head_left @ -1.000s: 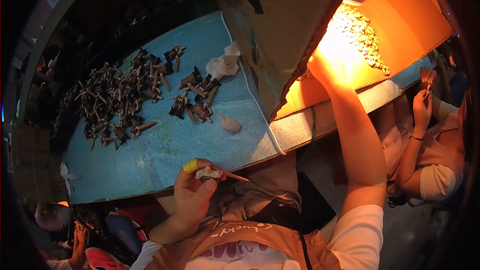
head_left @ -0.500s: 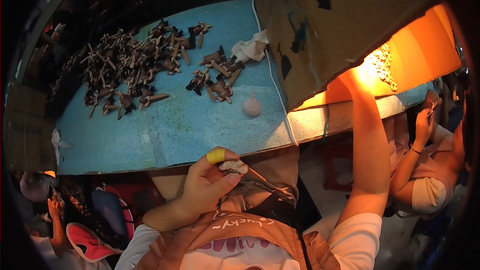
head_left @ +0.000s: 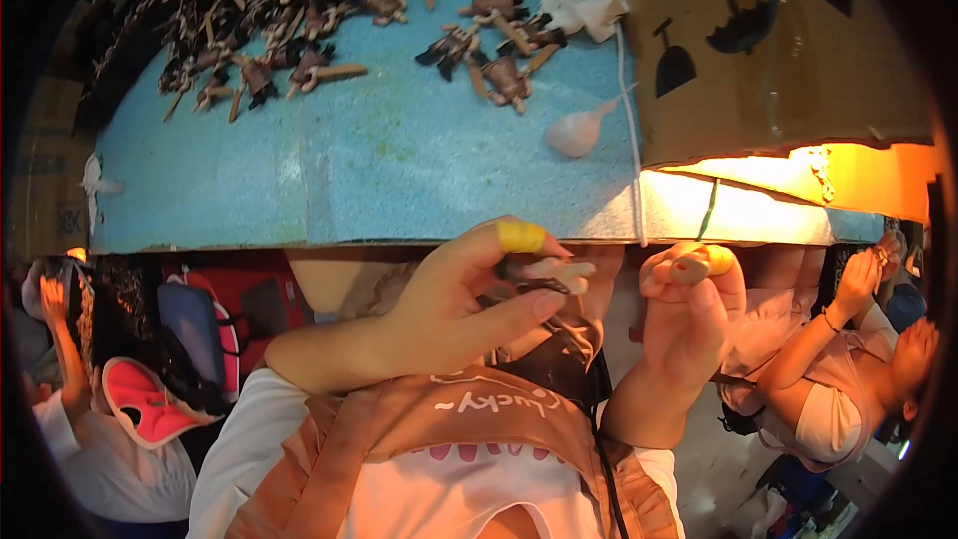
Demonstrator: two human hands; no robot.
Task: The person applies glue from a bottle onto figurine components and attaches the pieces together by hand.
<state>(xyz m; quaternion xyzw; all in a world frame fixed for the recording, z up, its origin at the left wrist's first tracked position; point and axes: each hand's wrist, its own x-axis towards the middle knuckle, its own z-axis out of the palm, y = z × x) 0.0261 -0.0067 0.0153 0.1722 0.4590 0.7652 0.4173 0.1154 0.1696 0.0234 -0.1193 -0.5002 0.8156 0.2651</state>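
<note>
Just in front of my body, my left hand (head_left: 454,294) pinches a small doll figure (head_left: 561,273), pale with a dark part, between thumb and fingers. Yellow tape wraps one of its fingers. To its right, my right hand (head_left: 696,314) is raised with thumb and fingers closed together, also with yellow tape on a finger. Whatever it holds is too small to make out. On the blue foam tabletop (head_left: 399,180) beyond lie several similar brown and black doll figures (head_left: 507,80) on wooden sticks.
A pear-shaped pale bulb (head_left: 576,132) and a crumpled white tissue (head_left: 584,10) lie near a white cord (head_left: 631,110). At right stands a cardboard box (head_left: 758,70), lit orange underneath, with small pieces (head_left: 821,175). Co-workers sit at right (head_left: 813,379) and left (head_left: 120,449).
My right hand has come back from under the lit cardboard box to beside my left hand, its fingers now closed. My left hand has moved slightly up and right. The view has shifted.
</note>
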